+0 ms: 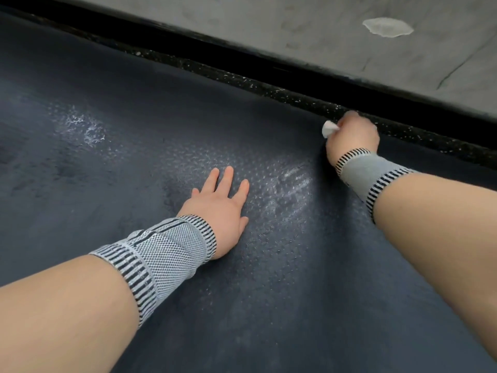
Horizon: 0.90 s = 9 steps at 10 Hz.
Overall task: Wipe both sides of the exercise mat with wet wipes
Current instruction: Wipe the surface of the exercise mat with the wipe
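Fingers [349,122] of the right hand [352,135] are bunching around a wet wipe [328,128], pressing it onto the exercise mat [134,130] near its far edge. Left hand [220,203] is lying flat, fingers spread, seemingly pinning the mat against sliding on the speckled floor [295,95].

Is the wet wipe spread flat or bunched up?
Bunched: the wet wipe is a small white wad sticking out of the closed right hand, at the mat's far edge.

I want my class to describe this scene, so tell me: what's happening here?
A person is cleaning a dark exercise mat on the floor. The right hand, fingers closed around a bunched white wet wipe, works near the mat's far edge. The left hand lies flat and open on the mat, bracing. Damp, shiny streaks between the hands show where wiping has been done.
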Available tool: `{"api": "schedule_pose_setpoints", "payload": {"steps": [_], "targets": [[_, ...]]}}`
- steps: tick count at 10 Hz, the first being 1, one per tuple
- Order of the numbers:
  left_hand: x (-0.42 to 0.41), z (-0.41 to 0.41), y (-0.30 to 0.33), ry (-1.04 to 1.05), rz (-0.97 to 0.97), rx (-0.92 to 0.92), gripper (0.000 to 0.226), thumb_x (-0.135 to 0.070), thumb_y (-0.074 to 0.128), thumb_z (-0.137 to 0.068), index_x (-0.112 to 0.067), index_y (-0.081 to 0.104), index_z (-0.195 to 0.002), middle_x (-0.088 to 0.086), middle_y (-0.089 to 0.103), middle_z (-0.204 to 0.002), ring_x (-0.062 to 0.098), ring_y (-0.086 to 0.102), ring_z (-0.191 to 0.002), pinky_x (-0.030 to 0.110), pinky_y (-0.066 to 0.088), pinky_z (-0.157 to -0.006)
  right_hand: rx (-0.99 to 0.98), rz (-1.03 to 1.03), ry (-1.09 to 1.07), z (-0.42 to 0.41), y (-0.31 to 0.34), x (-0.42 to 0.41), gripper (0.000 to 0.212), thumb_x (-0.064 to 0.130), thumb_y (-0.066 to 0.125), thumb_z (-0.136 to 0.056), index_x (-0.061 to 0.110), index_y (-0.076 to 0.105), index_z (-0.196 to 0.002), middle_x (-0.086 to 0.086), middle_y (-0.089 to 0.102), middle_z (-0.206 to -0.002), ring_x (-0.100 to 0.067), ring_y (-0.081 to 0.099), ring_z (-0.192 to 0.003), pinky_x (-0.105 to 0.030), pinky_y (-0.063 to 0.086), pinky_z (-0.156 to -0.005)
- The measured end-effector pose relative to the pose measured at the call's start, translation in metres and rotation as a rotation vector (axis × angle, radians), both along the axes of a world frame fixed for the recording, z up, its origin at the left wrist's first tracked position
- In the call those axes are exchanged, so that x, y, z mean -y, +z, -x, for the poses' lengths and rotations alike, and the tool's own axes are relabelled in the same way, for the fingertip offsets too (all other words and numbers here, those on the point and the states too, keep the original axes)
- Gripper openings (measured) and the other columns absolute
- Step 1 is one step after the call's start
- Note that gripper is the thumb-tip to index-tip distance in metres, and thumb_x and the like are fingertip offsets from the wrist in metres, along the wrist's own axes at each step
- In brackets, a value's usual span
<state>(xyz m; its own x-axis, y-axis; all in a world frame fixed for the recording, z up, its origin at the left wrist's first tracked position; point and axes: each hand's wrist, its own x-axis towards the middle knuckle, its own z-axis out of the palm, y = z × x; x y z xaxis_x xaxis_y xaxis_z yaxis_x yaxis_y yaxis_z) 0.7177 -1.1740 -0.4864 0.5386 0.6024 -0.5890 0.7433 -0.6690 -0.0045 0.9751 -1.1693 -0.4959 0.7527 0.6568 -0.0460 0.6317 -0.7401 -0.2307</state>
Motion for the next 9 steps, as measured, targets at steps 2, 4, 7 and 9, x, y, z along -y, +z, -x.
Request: {"api": "schedule_pose_setpoints", "payload": {"steps": [2, 4, 7, 9], "targets": [[0.000, 0.000, 0.001, -0.004, 0.005, -0.008, 0.069, -0.048, 0.028, -0.103, -0.025, -0.012, -0.155, 0.007, -0.025, -0.160, 0.031, -0.017, -0.149, 0.050, 0.018, -0.120, -0.092, 0.027, 0.635, 0.068, 0.000, 0.019, 0.016, 0.018, 0.051, -0.088, 0.016, 0.060, -0.101, -0.008, 0.060, -0.103, -0.030, 0.056, -0.098, -0.032, 0.043, -0.083], [0.000, -0.001, 0.002, 0.001, 0.003, -0.013, 0.068, -0.046, 0.027, -0.104, -0.025, -0.013, -0.155, 0.007, -0.026, -0.160, 0.031, -0.019, -0.149, 0.049, 0.017, -0.119, 0.027, -0.023, 0.037, -0.008, -0.003, -0.002, 0.024, 0.025, 0.056, -0.090, 0.009, 0.059, -0.106, -0.019, 0.062, -0.111, -0.038, 0.056, -0.106, -0.037, 0.044, -0.087], [0.000, -0.001, 0.002, -0.012, -0.006, -0.032, 0.068, -0.047, 0.025, -0.104, -0.025, -0.013, -0.155, 0.008, -0.027, -0.160, 0.031, -0.019, -0.148, 0.049, 0.018, -0.119, -0.094, -0.035, 0.544, 0.043, -0.001, -0.017, 0.012, 0.022, 0.056, -0.088, 0.018, 0.063, -0.097, -0.006, 0.064, -0.100, -0.028, 0.059, -0.098, -0.031, 0.044, -0.084], [0.000, -0.002, 0.003, -0.008, 0.003, -0.029, 0.068, -0.046, 0.026, -0.104, -0.024, -0.014, -0.155, 0.008, -0.028, -0.159, 0.031, -0.020, -0.148, 0.049, 0.018, -0.118, 0.059, 0.020, -0.003, -0.019, 0.001, -0.010, 0.025, 0.025, 0.056, -0.089, 0.007, 0.062, -0.105, -0.022, 0.064, -0.106, -0.039, 0.059, -0.103, -0.038, 0.047, -0.086]]}}
